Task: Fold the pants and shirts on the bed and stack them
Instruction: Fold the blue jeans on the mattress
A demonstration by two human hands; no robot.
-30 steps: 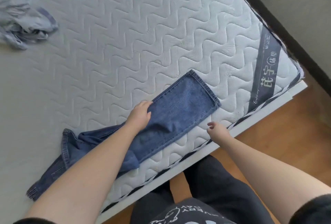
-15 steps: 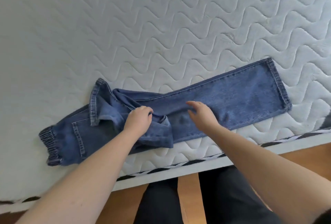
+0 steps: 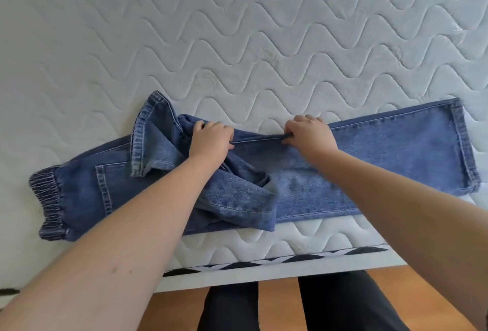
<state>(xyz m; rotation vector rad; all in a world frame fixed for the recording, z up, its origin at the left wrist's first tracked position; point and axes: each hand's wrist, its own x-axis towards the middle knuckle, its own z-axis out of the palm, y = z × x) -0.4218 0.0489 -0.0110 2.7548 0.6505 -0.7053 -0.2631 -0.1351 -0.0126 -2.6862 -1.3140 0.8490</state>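
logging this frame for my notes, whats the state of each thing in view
blue denim jeans: lying across the bed, far edge pinched, one leg bunched, not yet folded
left hand: pinching the far edge
right hand: pinching the same edge
white quilted mattress: bare, jeans on it

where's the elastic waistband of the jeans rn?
Head view, far left: the elastic waistband lies flat on the mattress near its front edge, well left of the left hand.

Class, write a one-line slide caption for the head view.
Both hands, left and right, pinch the seam of blue jeans on a quilted mattress.
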